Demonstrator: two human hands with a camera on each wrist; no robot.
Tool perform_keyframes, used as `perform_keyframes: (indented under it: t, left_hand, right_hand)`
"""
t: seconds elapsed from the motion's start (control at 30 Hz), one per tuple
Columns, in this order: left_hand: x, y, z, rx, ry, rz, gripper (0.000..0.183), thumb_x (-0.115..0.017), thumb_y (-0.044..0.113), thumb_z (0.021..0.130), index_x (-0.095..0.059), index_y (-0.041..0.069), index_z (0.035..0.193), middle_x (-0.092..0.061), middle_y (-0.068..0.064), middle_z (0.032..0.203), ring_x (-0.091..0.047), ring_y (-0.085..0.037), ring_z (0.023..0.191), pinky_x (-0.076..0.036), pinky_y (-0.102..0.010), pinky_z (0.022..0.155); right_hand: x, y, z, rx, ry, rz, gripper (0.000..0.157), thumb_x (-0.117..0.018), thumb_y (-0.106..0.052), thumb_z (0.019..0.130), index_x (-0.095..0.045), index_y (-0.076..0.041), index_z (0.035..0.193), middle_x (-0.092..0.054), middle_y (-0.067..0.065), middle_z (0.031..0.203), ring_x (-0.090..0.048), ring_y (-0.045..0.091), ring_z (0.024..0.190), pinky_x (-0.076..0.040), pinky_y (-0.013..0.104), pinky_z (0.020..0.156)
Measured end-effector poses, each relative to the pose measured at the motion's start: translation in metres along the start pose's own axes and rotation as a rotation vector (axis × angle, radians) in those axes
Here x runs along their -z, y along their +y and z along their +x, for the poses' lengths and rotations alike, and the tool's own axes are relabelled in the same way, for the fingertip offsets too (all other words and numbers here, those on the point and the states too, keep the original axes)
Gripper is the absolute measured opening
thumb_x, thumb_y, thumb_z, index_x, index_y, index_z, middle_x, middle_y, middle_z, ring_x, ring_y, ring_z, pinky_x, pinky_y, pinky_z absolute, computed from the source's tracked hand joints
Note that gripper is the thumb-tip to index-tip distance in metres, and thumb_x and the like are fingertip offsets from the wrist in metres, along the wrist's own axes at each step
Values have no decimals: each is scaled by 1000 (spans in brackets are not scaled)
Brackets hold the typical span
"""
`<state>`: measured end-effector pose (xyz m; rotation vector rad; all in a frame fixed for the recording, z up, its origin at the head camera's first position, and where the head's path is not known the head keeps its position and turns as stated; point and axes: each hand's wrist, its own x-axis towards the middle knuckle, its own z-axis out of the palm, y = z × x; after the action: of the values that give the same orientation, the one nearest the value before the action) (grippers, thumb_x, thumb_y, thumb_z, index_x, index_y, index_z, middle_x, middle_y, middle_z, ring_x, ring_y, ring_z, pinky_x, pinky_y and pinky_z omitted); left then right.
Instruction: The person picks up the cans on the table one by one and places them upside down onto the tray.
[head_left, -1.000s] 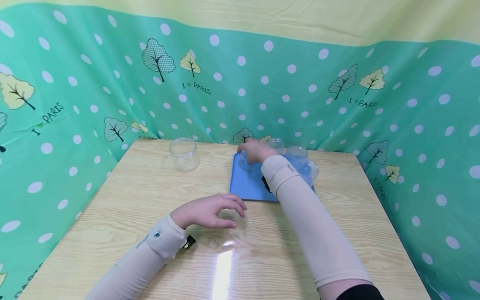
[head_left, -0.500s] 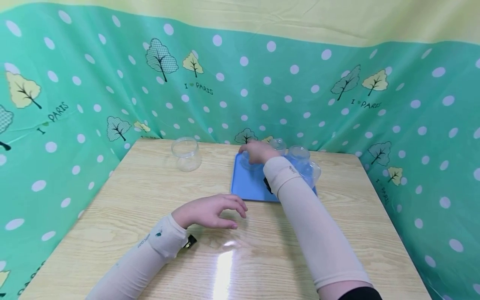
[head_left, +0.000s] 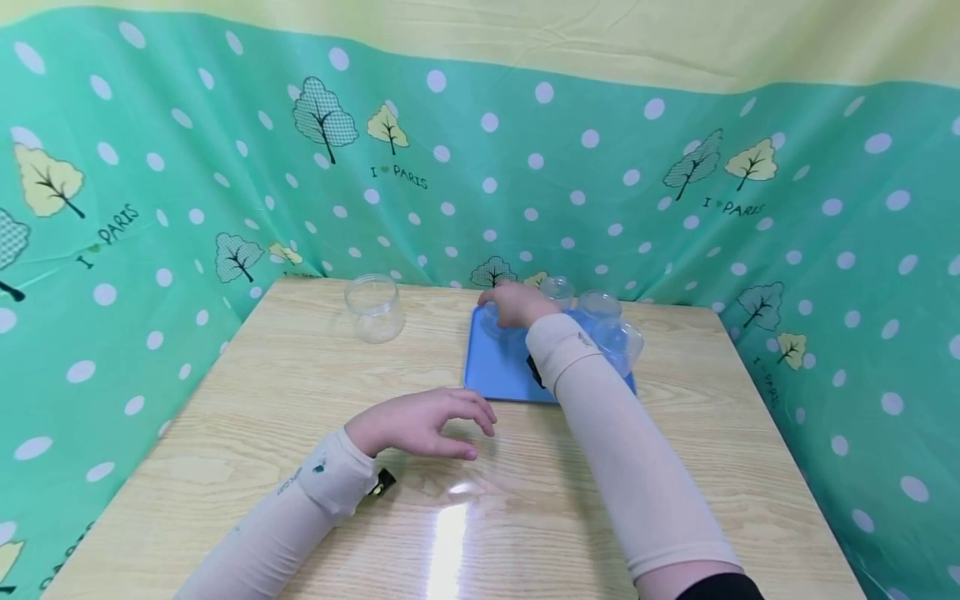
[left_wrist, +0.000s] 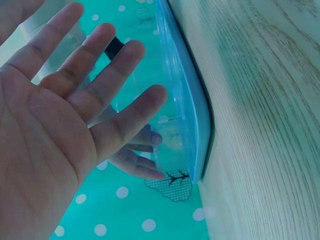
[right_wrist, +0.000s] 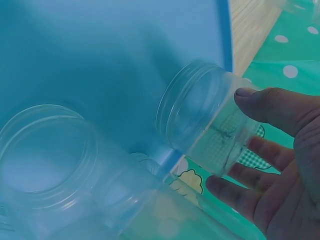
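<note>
My right hand (head_left: 513, 302) grips a clear plastic jar (right_wrist: 200, 115) at the back left corner of a blue tray (head_left: 495, 367). Its thumb lies on one side of the jar and its fingers on the other. The jar's threaded rim faces the tray in the right wrist view; from the head view the hand covers much of it. My left hand (head_left: 427, 423) is over the table in front of the tray, holding nothing, with fingers spread and loosely bent. Another clear jar (head_left: 375, 321) stands on the table to the left.
More clear jars (head_left: 598, 307) stand on the tray's right half, partly behind my right forearm. The wooden table (head_left: 300, 417) has a bright light reflection near its front. A green dotted curtain (head_left: 480, 167) closes off the back and both sides.
</note>
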<state>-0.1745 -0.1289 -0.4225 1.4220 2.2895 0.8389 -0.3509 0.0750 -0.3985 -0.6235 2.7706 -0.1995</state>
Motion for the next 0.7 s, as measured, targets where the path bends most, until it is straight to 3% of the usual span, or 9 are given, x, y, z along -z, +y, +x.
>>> perform_keyframes:
  t: [0.17, 0.4, 0.7]
  left_hand:
    - [1, 1, 0, 7, -6, -3, 28, -74, 29, 95, -69, 23, 122, -63, -2, 135, -54, -9, 127, -46, -34, 110]
    - [1, 1, 1, -2, -3, 6, 29, -74, 31, 95, -69, 21, 122, -63, -1, 134, -55, -9, 126, -47, -34, 109]
    - [1, 1, 1, 18, -11, 12, 29, -73, 34, 96, -69, 22, 122, -63, 1, 134, -55, -8, 126, -46, -33, 110]
  right_hand:
    - [1, -2, -2, -10, 1, 25, 61, -67, -3, 91, -60, -33, 143, -43, 7, 155, -51, 27, 112, -54, 37, 73]
    - [3, -1, -2, 5, 3, 18, 62, -67, -5, 90, -58, -32, 145, -43, 9, 154, -52, 27, 116, -55, 38, 76]
    - [9, -4, -4, 66, 55, -33, 54, -70, -14, 92, -61, -30, 142, -41, 10, 157, -49, 32, 136, -53, 44, 94]
